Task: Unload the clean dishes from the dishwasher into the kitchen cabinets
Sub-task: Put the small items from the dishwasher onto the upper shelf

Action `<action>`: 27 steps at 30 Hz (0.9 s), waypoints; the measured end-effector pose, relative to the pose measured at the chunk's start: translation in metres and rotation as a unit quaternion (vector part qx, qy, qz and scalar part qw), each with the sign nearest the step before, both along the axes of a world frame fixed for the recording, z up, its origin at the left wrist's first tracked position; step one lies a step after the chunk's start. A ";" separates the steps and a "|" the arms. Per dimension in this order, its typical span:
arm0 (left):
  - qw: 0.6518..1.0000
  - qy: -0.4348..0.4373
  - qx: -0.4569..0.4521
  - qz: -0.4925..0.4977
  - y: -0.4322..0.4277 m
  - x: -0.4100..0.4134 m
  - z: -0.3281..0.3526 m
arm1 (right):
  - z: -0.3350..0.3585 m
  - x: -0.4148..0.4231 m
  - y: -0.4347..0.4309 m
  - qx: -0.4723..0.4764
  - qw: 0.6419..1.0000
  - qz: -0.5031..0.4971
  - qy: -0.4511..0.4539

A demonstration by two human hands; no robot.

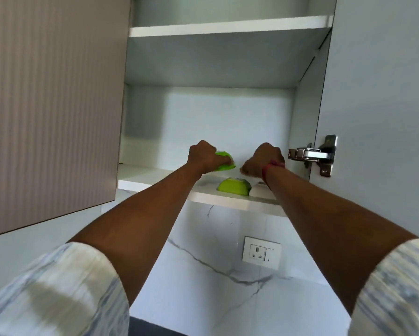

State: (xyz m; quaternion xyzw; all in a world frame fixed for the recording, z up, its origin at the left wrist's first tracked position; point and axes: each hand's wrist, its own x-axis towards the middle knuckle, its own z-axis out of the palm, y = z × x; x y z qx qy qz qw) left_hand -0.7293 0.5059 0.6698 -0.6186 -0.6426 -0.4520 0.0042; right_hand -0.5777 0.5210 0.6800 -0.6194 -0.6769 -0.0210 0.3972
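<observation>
head view. left hand [202, 156] up inside the cupboard, just above the shelf [155, 177], fingers clamped round the held bowl [224, 161], green and tilted. whether clear of the shelf or resting on it, cannot tell.

right hand [264, 159] above the right part of the shelf, near the held bowl but apart from it. seen from the back, fingers curled in; whether closed on anything or on nothing, cannot tell. red band [273, 165] round that wrist.

on the shelf, close to its front edge and below the gap between the hands: second bowl [233, 187], also green. white dish [259, 190] touching it on the right, partly hidden by the right forearm.

bare white surface on the left part of the shelf, from the left hand across to the side wall. tall open space from the shelf up to the upper shelf [227, 29]. front edge of the shelf crossed by both forearms.

left of the shelf, ribbed door [51, 105], closed, its lower edge hanging below shelf level. right of the shelf, open door [378, 105] swung outward. hinge [310, 155] just beside the right hand's knuckles, not touching, a tight margin on that side.

below the shelf, marble wall [203, 263] with a socket [261, 252].
</observation>
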 end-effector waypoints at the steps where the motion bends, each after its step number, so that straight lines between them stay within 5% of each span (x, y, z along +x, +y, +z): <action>1: 0.999 0.008 -0.038 -0.005 0.010 -0.001 -0.001 | -0.003 0.002 0.012 -0.016 1.000 -0.016 -0.008; 12: 0.982 0.146 -0.108 -0.049 0.047 0.004 -0.011 | -0.002 0.006 0.047 -0.145 0.988 -0.032 -0.049; 18: 0.986 0.079 -0.119 -0.083 0.042 0.004 -0.012 | 0.006 0.008 0.036 -0.127 0.990 -0.008 -0.063; 22: 0.996 0.027 -0.042 -0.073 0.028 0.007 -0.010 | 0.015 0.002 0.006 -0.069 0.978 -0.018 -0.197; 27: 0.986 0.145 0.085 -0.013 -0.022 0.006 -0.014 | -0.008 0.005 -0.044 0.040 0.964 0.046 -0.260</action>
